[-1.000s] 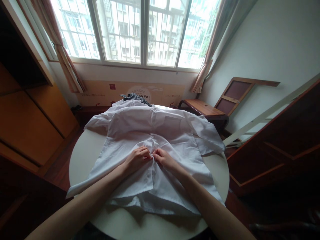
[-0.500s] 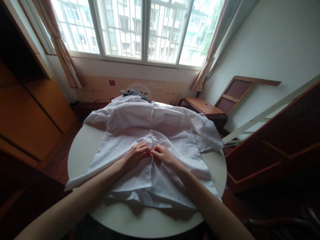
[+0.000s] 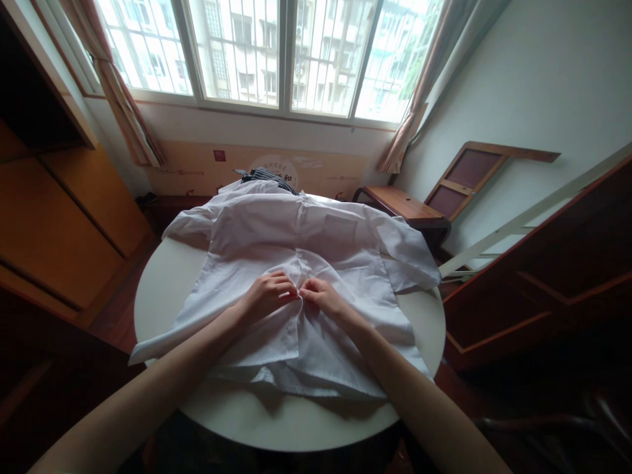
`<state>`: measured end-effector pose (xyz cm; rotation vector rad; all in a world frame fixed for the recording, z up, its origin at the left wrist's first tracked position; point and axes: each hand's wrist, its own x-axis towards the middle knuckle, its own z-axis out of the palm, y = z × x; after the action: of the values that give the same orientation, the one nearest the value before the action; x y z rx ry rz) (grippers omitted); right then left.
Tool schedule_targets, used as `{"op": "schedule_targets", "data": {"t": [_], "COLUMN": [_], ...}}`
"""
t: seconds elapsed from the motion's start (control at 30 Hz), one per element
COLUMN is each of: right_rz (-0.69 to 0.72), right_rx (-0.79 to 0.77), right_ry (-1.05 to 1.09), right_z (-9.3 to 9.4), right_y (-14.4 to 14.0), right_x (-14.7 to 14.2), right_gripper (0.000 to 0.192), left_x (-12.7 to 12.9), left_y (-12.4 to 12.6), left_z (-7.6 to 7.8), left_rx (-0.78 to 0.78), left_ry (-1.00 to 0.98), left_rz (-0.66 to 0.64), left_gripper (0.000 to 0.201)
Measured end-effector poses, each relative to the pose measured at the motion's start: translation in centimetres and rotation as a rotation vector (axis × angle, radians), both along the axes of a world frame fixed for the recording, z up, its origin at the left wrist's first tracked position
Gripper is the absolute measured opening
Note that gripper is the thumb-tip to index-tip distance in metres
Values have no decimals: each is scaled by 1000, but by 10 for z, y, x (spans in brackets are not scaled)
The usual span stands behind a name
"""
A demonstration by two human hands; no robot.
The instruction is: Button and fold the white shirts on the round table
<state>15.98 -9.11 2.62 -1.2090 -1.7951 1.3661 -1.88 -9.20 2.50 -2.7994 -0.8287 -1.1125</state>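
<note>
A white shirt (image 3: 345, 263) with a chest pocket lies spread over a round white table (image 3: 162, 283), its sleeves out to both sides and its hem towards me. Both hands meet at the middle of its front opening. My left hand (image 3: 270, 293) pinches the placket edge from the left. From the right, my right hand (image 3: 318, 296) is closed on the same strip of cloth, thumb and fingertips together. The cloth is raised into a small ridge between them. Whether a button sits under the fingertips cannot be made out.
Behind the shirt's collar lies a dark striped cloth (image 3: 266, 178). A wooden bench (image 3: 402, 201) stands at the back right, near a wooden frame (image 3: 464, 178) leaning on the wall. Orange cabinets (image 3: 54, 230) are at the left; a dark wooden panel (image 3: 543, 283) stands at the right.
The view has tilted slightly, so the scene sits a little higher. Both hands stay at the placket, with only small shifts of the fingers.
</note>
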Motion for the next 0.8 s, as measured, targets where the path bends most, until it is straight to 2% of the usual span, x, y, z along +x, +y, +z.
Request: {"op": "schedule_targets", "data": {"t": [0.33,0.47,0.57,0.8], "right_rz": [10,17,-5,-47], "right_rx": [27,-21,8,128], "right_ry": [6,31,70,102], "right_z": [-3,-1,0,-3], "right_y": [2,1,-1,-1], "right_x": [1,0,-1,-1], "right_gripper": [14,15,13,14], "left_x": [1,1,1,1], "left_y": [-1,-3,-3,-6], "left_z": [-5,-5,-4,1], "left_rx": [144,184,212,132], "left_ry": [94,89,70,58], "left_rz": [60,74,75,115], "left_gripper": [18,15,13,17]}}
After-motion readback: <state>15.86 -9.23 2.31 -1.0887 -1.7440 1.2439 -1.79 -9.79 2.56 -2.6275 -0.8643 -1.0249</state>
